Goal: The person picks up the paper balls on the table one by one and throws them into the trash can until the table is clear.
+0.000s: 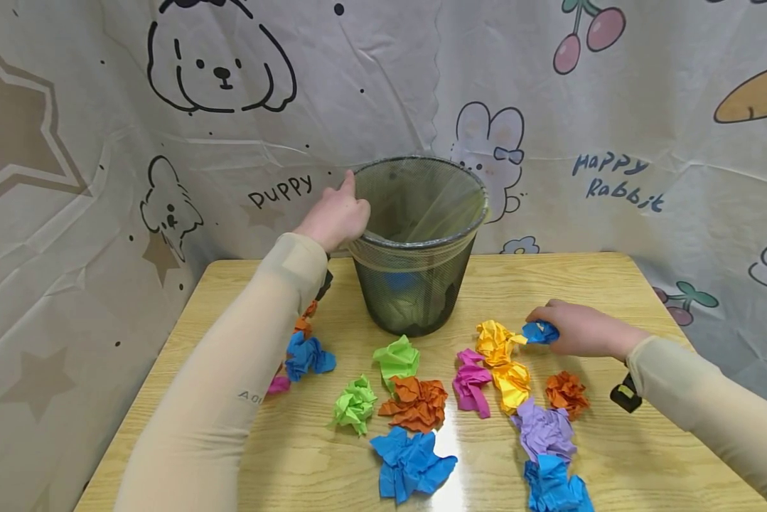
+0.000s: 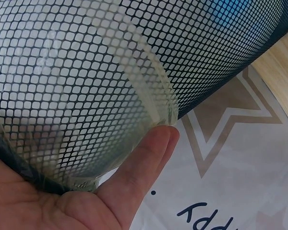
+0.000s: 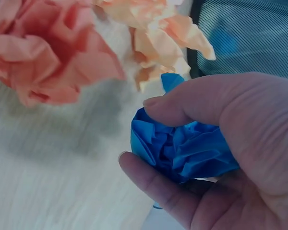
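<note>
My left hand (image 1: 337,213) grips the rim of a dark mesh wastebasket (image 1: 415,284) at its left side. In the left wrist view the thumb (image 2: 144,158) lies along the outside, against the folded-over edge of a clear bin liner (image 2: 158,86). At the right, my right hand (image 1: 581,328) holds a crumpled blue paper ball (image 3: 182,148) between thumb and fingers, low over the table. Just left of that hand are yellow paper balls (image 1: 497,343), and nearer me sits a crumpled orange one (image 1: 567,393). A blue patch (image 1: 399,280) shows through the wastebasket's mesh.
More crumpled papers lie on the wooden table (image 1: 281,455): green (image 1: 355,404), orange-brown (image 1: 415,402), pink (image 1: 472,382), purple (image 1: 545,429) and blue (image 1: 411,464). Others, including a blue one (image 1: 308,354), lie partly behind the left forearm. A printed cloth (image 1: 383,92) hangs behind.
</note>
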Motion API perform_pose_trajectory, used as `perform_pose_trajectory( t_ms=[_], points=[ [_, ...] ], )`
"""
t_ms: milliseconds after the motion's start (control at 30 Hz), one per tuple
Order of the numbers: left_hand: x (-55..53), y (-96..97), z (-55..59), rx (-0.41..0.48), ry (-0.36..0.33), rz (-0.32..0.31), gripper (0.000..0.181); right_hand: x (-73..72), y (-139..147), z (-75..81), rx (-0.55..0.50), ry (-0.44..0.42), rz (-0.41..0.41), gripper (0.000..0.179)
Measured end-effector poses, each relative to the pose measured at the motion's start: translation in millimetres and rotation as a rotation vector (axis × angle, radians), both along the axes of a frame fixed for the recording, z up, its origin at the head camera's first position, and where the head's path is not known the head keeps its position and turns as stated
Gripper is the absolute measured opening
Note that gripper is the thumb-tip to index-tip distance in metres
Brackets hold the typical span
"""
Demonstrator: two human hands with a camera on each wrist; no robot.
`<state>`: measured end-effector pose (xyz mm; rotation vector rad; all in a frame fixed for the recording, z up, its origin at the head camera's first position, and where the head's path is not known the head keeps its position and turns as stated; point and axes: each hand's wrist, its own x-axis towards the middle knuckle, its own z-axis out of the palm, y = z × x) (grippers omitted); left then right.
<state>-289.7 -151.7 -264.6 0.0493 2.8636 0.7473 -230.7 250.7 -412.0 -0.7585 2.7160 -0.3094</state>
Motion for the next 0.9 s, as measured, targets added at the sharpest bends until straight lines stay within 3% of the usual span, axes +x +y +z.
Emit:
perform_pose_trajectory(
  t_ms=[433,900],
  points=[
    [-0.2,-0.1,-0.1,-0.004,-0.002,-0.001,0.073,-4.7,5.4,26.2,-0.049,0.110,-0.019,0.025],
    [-0.2,-0.1,0.0,-0.001,-0.006,0.004,0.073,-11.8,4.4,59.6,-0.117,0.230,-0.066,0.014]
  ],
)
